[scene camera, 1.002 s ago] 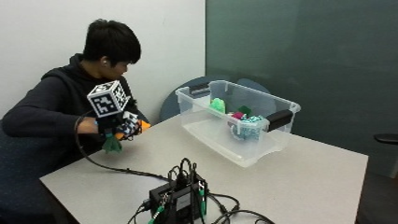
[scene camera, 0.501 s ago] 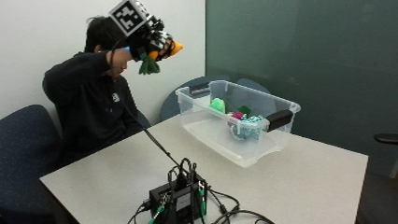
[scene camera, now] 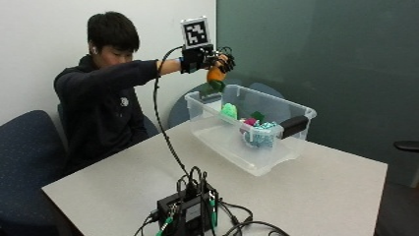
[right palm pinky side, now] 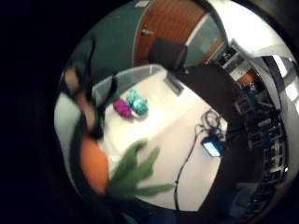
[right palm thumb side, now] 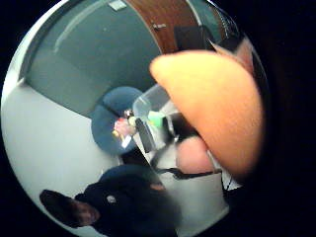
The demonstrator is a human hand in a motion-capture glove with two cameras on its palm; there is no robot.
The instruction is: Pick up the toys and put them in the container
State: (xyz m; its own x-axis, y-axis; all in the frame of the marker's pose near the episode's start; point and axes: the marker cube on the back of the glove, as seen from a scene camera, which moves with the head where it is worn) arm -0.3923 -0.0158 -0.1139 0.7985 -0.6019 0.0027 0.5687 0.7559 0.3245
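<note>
The right hand [scene camera: 213, 60] is raised above the end of the clear container [scene camera: 262, 160] nearest the person, its fingers curled round a carrot toy [scene camera: 215, 77] whose orange body hangs below the glove with green leaves at the bottom. The toy hangs in the air just over the container's rim, not yet inside.

Several toys already lie in the container: a light green one [scene camera: 228, 110], a magenta one [scene camera: 249, 121] and a teal one [scene camera: 264, 129], clustered near the middle. The palm view looking down shows the magenta and teal pair on the container floor.

No other toys show on the tabletop [scene camera: 327, 196]; only a black box with cables [scene camera: 190, 211] sits near its front edge. Judging from this, the carrot looks like the last piece, and only the lowering and release remain.
</note>
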